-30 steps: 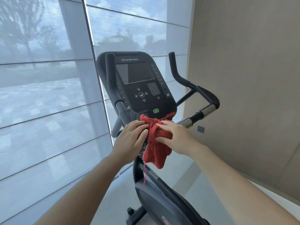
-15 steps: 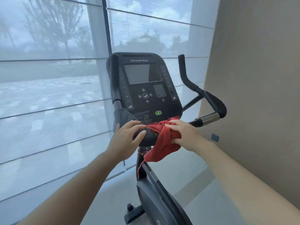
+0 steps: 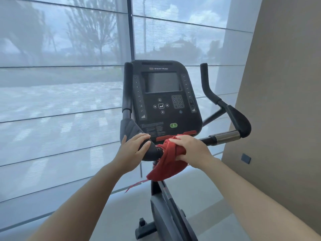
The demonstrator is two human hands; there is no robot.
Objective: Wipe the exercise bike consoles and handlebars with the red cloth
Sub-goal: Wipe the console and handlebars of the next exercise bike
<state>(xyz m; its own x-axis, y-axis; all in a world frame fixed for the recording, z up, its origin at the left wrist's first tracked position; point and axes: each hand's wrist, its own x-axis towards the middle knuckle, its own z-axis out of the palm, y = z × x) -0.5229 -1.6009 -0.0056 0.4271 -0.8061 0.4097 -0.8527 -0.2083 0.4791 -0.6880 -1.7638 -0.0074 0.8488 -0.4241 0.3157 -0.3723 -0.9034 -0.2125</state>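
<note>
The bike frame rises from the floor, with open floor on both sides of it. Above it, the right grip is closed round the cloth, fingers on top and thumb tucked beneath. It presses the cloth onto the middle of the handlebar. A loose corner and some threads hang free below. The left grip wraps over the handlebar's left pad, just beside the cloth. The console stands upright beyond, its lower edge just above the cloth. The handlebar's right end comes near the wall. On the left there is open room up to the window.
</note>
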